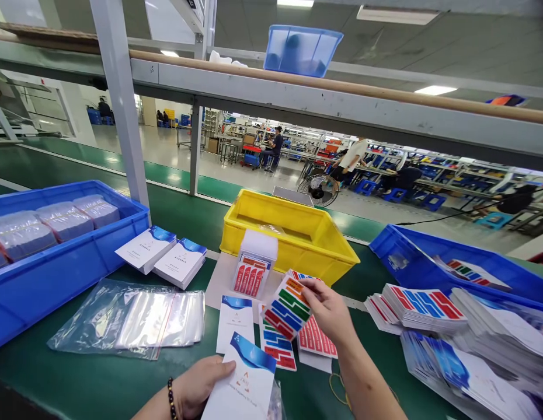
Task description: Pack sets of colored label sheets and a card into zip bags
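Note:
My left hand (200,384) grips a white booklet with a blue corner (245,382), held low near the table's front edge. My right hand (328,309) pinches a sheet of coloured stickers (288,306), striped orange, green, blue and red, lifted above the table. Under it lie a second white booklet (235,322), another striped sticker sheet (278,345) and a red sticker sheet (316,339). A small stack of red sticker sheets (250,277) stands upright just behind.
A yellow bin (293,245) sits behind the stickers. A blue bin (56,262) with wrapped packs is at left, with two booklet stacks (164,255) and clear zip bags (135,318) beside it. Sticker stacks (418,306), booklet piles (473,373) and a blue tray (429,268) fill the right.

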A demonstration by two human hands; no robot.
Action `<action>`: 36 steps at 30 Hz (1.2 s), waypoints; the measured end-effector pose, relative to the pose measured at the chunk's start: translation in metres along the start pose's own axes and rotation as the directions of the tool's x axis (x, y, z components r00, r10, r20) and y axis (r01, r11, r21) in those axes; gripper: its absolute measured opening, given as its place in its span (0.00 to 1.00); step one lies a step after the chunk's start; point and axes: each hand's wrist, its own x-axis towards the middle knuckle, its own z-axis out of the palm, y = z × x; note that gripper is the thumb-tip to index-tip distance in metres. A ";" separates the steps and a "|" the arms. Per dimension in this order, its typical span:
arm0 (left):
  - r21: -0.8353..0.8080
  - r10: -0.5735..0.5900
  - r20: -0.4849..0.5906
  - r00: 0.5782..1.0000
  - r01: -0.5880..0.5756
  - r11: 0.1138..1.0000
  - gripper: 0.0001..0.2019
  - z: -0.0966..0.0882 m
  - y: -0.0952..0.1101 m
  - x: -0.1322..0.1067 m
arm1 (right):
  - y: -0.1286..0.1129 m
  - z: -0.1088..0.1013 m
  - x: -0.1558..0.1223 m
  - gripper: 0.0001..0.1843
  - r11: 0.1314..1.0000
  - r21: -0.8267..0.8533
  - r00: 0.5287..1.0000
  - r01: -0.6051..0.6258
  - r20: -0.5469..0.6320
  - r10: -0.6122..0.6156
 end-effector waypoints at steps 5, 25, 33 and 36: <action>-0.103 0.000 -0.018 1.000 -0.002 0.995 0.24 0.009 0.000 0.002 | -0.019 0.026 -0.043 0.21 0.889 0.428 0.981 -0.162 0.164 0.100; -0.068 -0.023 -0.155 0.988 0.013 0.998 0.21 0.012 -0.002 0.014 | 0.056 0.028 -0.063 0.15 0.670 -0.740 0.986 -0.059 -0.147 -0.075; -0.050 0.003 -0.162 0.987 -0.012 0.999 0.23 0.011 -0.007 0.017 | 0.051 0.036 -0.060 0.08 0.597 -0.797 0.989 -0.095 -0.142 -0.032; -0.047 0.008 -0.177 0.984 -0.016 0.999 0.22 0.009 -0.009 0.018 | 0.049 0.033 -0.062 0.09 0.626 -0.768 0.987 -0.139 -0.161 0.021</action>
